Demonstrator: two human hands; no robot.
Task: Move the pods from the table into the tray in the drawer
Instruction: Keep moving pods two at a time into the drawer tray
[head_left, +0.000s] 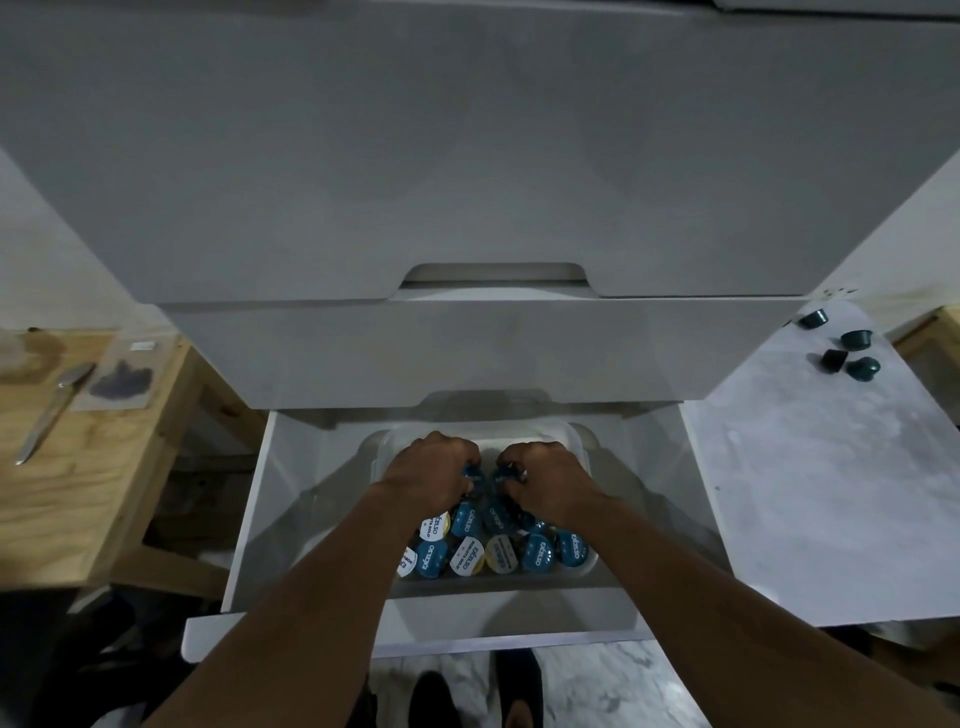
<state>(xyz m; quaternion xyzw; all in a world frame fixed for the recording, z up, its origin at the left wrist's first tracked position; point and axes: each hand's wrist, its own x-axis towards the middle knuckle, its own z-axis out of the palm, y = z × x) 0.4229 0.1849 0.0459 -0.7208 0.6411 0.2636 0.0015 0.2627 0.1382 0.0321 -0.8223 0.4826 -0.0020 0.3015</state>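
Both my hands are down in the white tray (519, 432) inside the open bottom drawer (291, 499). My left hand (428, 467) grips blue pods (472, 475), its fingers curled round them. Beside it, my right hand (540, 480) curls round more blue pods (503, 474). The near half of the tray holds several pods (537, 553) with blue, white and yellow lids. Several dark pods (852, 351) lie on the grey table (810, 493) at the right, toward its far end.
Closed white drawers (467, 208) stack above the open one and overhang it. A wooden table (67, 467) at the left carries a metal spoon (49, 413) and a clear sheet. My shoes (511, 691) stand on the marbled floor below the drawer front.
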